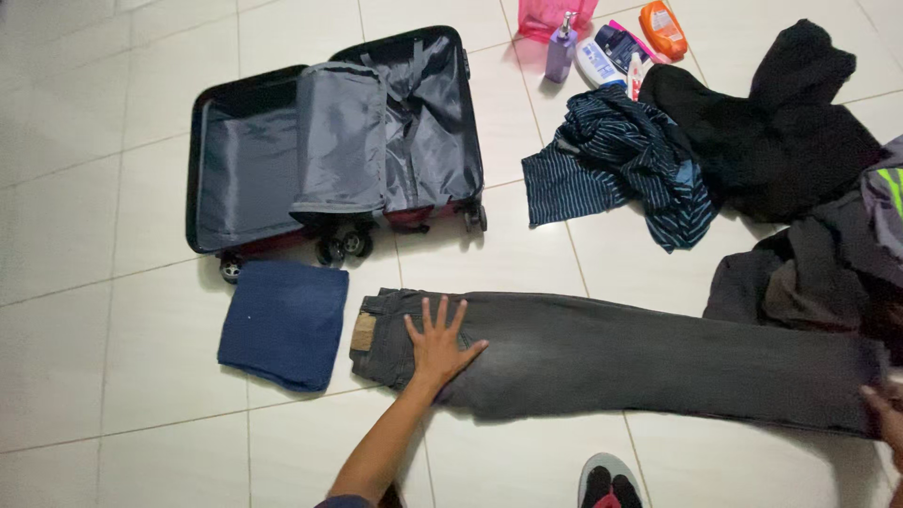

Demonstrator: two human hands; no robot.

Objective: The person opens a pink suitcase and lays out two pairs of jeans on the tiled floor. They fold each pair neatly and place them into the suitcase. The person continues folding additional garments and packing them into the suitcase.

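Note:
A pair of dark grey jeans (640, 353) lies stretched flat on the white tiled floor, waistband to the left, legs folded together and running right. My left hand (437, 343) presses flat on the jeans near the waistband, fingers spread. My right hand (889, 419) is at the right edge of the frame, pinching the leg hems. A folded blue cloth (285, 323) lies just left of the waistband. An open suitcase (329, 141) with grey lining sits beyond it, nothing in it.
A striped dark shirt (625, 160) and a heap of black clothes (771, 122) lie at the upper right. Toiletry bottles (611, 42) and a pink bag (550, 14) stand at the top. More dark garments (818, 273) pile at the right. My sandalled foot (609, 482) shows at the bottom.

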